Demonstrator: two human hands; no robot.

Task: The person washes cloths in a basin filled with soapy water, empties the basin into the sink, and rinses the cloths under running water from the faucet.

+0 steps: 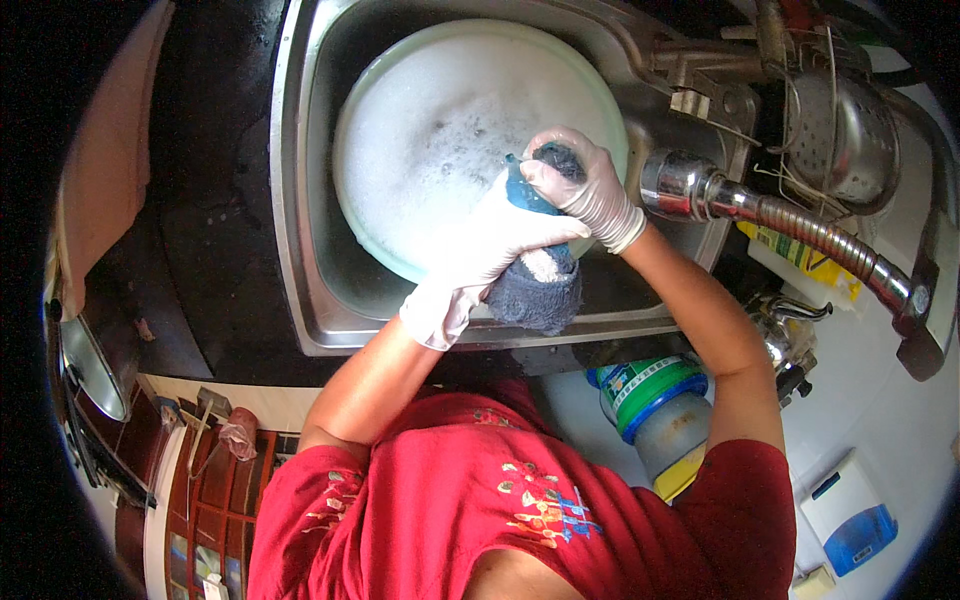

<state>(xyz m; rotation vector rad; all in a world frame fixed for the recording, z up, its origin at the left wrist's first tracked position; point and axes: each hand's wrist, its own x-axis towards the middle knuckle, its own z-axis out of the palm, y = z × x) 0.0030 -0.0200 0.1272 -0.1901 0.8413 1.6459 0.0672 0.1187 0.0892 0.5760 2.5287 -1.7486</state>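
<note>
Both my hands wear thin white gloves and meet over the right side of a pale green basin (349, 217) of foamy water. My left hand (487, 236) is closed around a teal and dark grey fabric item (536, 296); its fuzzy grey end, with a whitish patch, hangs over the sink's near side. My right hand (581, 176) grips a dark, wet bunched piece (560, 162) right beside the teal part. Whether that piece belongs to the same item cannot be told. Soap suds (450, 112) cover the water.
The basin stands in a stainless steel sink (300, 247). A chrome faucet with flexible neck (810, 225) reaches in from the right. Beyond it are a perforated metal container (847, 142) and a yellow-green packet (832, 270). A green-banded container (652, 390) stands below, near my right elbow.
</note>
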